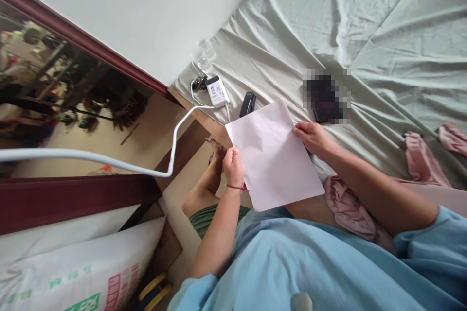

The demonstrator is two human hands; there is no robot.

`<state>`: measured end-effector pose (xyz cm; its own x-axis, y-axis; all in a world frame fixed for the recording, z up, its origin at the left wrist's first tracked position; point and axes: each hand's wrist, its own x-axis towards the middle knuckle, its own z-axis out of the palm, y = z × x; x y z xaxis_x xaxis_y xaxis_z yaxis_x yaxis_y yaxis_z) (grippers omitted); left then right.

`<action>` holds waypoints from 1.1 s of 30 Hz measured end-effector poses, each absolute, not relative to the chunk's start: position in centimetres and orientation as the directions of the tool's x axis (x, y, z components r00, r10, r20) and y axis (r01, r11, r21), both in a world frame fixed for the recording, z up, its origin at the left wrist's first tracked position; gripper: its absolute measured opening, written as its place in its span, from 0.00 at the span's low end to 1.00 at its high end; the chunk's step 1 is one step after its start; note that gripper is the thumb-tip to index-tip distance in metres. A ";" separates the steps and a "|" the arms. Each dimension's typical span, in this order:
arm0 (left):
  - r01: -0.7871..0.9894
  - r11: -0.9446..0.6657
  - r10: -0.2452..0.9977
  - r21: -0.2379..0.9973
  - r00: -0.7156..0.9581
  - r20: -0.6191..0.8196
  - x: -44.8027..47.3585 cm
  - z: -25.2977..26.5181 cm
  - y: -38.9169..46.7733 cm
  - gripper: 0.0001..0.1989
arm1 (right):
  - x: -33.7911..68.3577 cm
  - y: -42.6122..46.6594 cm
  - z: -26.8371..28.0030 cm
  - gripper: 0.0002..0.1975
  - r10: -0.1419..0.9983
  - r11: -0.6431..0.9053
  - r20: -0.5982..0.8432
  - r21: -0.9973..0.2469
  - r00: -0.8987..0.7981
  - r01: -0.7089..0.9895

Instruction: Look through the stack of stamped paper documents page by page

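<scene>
A white sheet of paper [277, 160] is held up in front of my lap, tilted a little and nearly flat. My left hand [233, 167] pinches its left edge, the thumb on top; a red string bracelet circles that wrist. At the upper right edge, my right hand [312, 137] grips the sheet between thumb and curled fingers. Just beyond the paper's top edge lies a black stapler-like object [248, 104] on the bed. A dark, partly pixelated object [324, 99], perhaps a phone, rests past my right hand.
A white box-shaped device [218, 91] with a white cable [109, 165] sits at the corner of the bed [365, 24], near clear plastic cups [204, 53]. Pink cloth [350, 206] lies beside my right forearm. Printed white sacks [83, 267] stand at lower left, by a dark red doorframe.
</scene>
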<state>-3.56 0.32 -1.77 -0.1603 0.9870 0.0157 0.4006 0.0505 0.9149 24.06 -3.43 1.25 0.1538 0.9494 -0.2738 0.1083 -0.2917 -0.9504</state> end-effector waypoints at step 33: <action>0.202 0.106 0.982 0.974 -0.178 -0.070 -3.1 -1.2 0.4 0.17 | 24.2 -3.4 1.3 0.17 0.946 -0.313 -0.293 -0.937 0.139 0.153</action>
<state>-3.12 0.39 -1.23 -0.1779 0.9815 -0.0701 0.2024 0.1062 0.9735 24.21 -3.38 1.34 0.1389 0.9460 -0.2930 0.1534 -0.3129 -0.9373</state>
